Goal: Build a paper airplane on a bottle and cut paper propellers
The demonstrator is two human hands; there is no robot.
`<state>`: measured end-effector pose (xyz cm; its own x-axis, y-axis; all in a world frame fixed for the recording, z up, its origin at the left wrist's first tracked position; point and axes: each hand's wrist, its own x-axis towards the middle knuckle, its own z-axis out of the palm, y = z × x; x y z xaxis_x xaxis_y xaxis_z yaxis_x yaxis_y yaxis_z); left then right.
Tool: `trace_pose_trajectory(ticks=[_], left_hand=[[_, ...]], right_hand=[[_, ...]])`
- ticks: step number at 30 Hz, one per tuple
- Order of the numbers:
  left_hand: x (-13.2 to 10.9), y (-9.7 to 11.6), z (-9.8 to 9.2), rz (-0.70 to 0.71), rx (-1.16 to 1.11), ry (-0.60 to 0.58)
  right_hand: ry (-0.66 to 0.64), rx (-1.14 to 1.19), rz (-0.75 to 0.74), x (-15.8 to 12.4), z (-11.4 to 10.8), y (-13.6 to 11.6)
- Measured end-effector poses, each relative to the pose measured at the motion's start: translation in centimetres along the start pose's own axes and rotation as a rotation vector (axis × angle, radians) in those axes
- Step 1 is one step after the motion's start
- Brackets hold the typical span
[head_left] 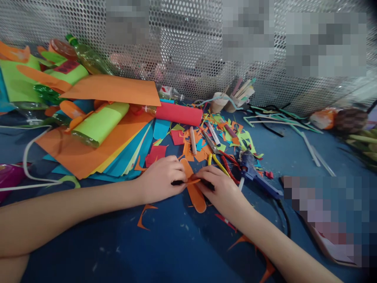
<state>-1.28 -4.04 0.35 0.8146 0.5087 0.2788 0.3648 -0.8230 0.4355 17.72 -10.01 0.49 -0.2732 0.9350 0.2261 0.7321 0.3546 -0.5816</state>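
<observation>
An orange paper strip with rounded ends (196, 198) lies slantwise on the blue table, between my hands. Across its middle is a small orange paper piece (193, 181), pinched from both sides by my fingertips. My left hand (165, 179) is closed on the piece's left end, thumb and fingers together. From the right, my right hand (217, 184) pinches its other end. Part of the strip's upper half is close beside the fingers of both hands.
Coloured paper sheets (118, 157) and paper-wrapped bottles (101, 122) crowd the left. Ahead lie paper scraps (198, 147), yellow-handled pliers (219, 163), and a blue glue gun (259, 179) with a black cord. A tablet-like object (330, 220) is at right.
</observation>
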Motion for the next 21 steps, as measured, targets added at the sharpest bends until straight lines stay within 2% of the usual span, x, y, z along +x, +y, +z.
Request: trace_pose_trajectory(ticks=[5, 9, 12, 16, 21], left_hand=[[0.3, -0.2, -0.4, -0.086, -0.102, -0.028], [0.4, -0.4, -0.6, -0.237, -0.208, 0.075], [0.3, -0.3, -0.7, -0.313, -0.285, 0.136], [0.2, 0.1, -0.9, -0.416, -0.486, 0.093], [0.1, 0.8, -0.8, -0.391, -0.808, 0.072]], right_hand=[[0.006, -0.011, 0.034, 0.0, 0.1, -0.1], [0.003, -0.026, 0.077, 0.1, 0.0, -0.2], [0.054, 0.01, 0.109, 0.0, -0.2, -0.1], [0.148, 0.14, 0.159, -0.1, -0.5, 0.0], [0.172, 0.317, 0.165, -0.2, -0.6, -0.1]])
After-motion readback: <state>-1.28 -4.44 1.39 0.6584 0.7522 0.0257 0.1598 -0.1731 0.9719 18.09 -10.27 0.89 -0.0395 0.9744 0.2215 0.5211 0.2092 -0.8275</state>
